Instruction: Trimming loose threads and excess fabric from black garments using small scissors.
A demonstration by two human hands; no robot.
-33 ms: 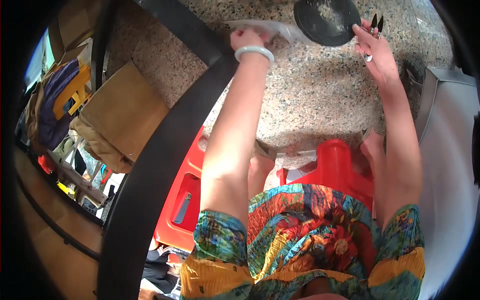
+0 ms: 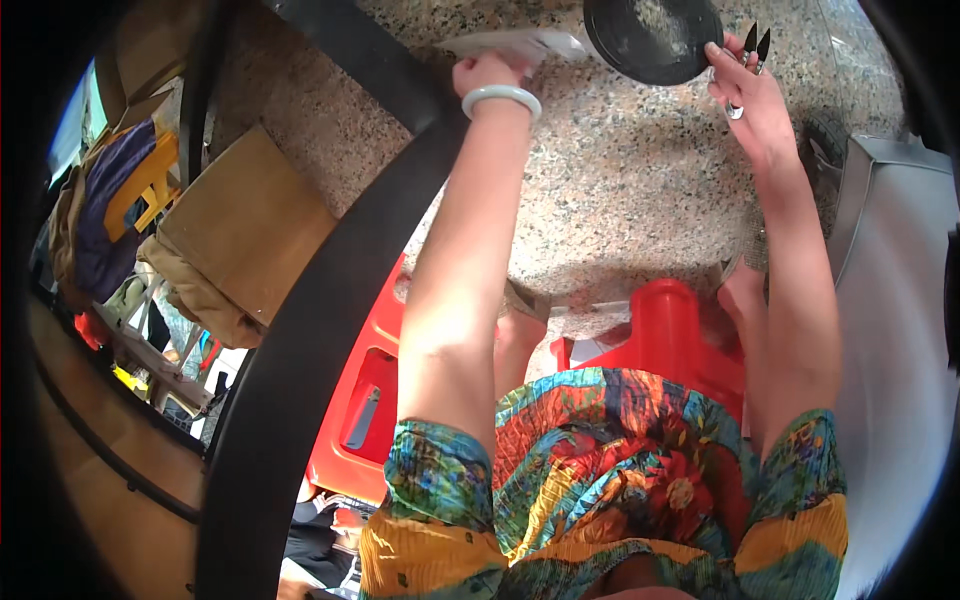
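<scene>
My left hand (image 2: 490, 78), a pale bangle at its wrist, is closed on the near edge of a clear plastic bag (image 2: 556, 43) at the top middle; its fingertips are partly hidden. At the upper right, my right hand (image 2: 748, 95) pinches the rim of a round black dish (image 2: 645, 62) between thumb and fingers. Pale crumb-like bits lie in the dish. The same hand also holds small thread snips (image 2: 757, 48), their two dark blades pointing away from me and the metal handle end showing below the palm.
Speckled stone floor (image 2: 620, 190) lies beneath both hands. A black frame bar (image 2: 310, 310) curves along my left side, with red plastic stools (image 2: 665, 320) by my legs. Grey metal panelling (image 2: 900, 260) stands at right; a brown cardboard box (image 2: 250, 220) sits at left.
My left hand has shifted slightly left and away from me, and the plastic bag has moved with it. The black dish has risen a little in view, still in my right hand.
</scene>
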